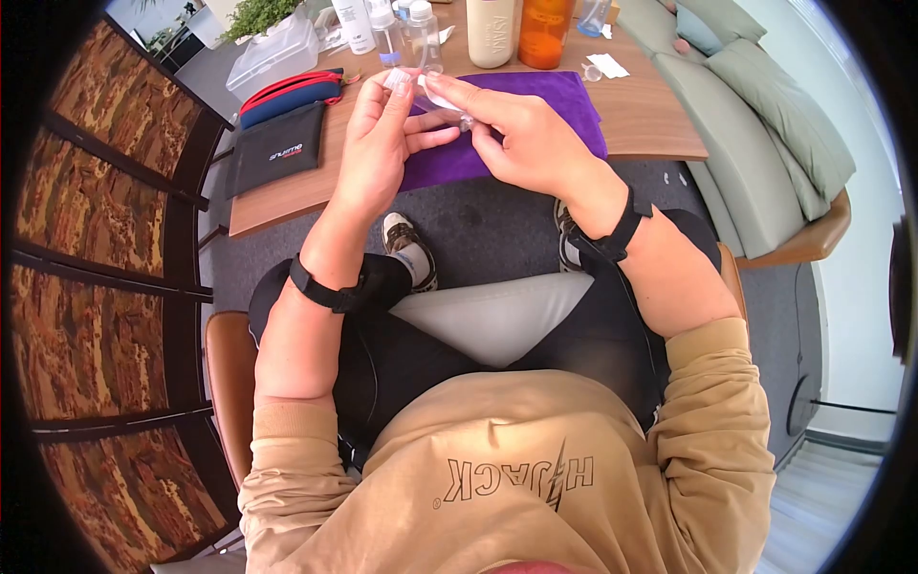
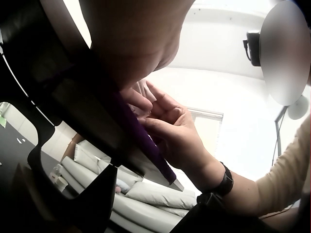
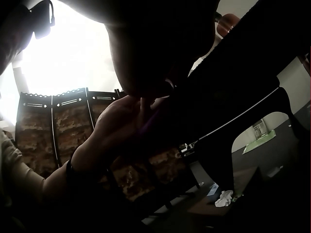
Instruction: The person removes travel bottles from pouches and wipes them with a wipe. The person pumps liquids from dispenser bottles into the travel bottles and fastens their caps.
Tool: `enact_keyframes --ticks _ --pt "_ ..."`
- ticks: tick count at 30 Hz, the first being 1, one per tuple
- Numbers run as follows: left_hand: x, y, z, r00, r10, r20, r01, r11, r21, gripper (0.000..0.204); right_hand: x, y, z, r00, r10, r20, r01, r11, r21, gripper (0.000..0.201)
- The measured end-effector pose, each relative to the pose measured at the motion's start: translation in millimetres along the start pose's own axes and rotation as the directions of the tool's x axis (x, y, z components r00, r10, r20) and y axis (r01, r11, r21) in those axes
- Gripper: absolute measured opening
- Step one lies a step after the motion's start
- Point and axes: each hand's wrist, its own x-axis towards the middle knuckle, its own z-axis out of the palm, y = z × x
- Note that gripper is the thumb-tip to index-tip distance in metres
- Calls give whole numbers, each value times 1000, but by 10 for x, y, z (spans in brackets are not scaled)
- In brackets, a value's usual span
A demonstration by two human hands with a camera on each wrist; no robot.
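Note:
In the head view both hands meet over the near edge of a purple cloth (image 1: 559, 100). My left hand (image 1: 375, 143) holds a small clear plastic container (image 1: 432, 117), its fingers partly covering it. My right hand (image 1: 531, 139) pinches a white tissue (image 1: 437, 97) against the container, thumb and fingertips close to the left fingers. The left wrist view shows the right hand (image 2: 172, 128) with the pale tissue (image 2: 145, 91) between the fingers. The right wrist view is dark; the left hand (image 3: 119, 121) shows there, but what it holds is hidden.
On the wooden table (image 1: 650, 120) stand a cream bottle (image 1: 491, 33), an orange bottle (image 1: 547, 33), and clear bottles (image 1: 424, 33). A black pouch (image 1: 277, 148), a red-and-navy case (image 1: 290, 99) and a clear plastic box (image 1: 273, 57) lie left. A sofa (image 1: 727, 143) is at the right.

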Motion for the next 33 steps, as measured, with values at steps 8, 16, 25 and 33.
enact_keyframes --ticks 8,16,25,33 --pt "17 -2 -40 997 55 -55 -56 998 -14 40 8 -9 -49 999 -1 -40 1 1000 -4 60" --pt "24 -39 35 974 182 -135 -184 983 0 40 -22 56 43 959 213 -189 -195 975 111 44" --pt "-56 -110 189 858 509 64 -506 819 271 34 41 131 48 790 611 50 -346 378 859 48" --pt "-78 -128 217 860 502 97 -508 822 258 33 66 79 29 777 629 13 -316 372 873 53"
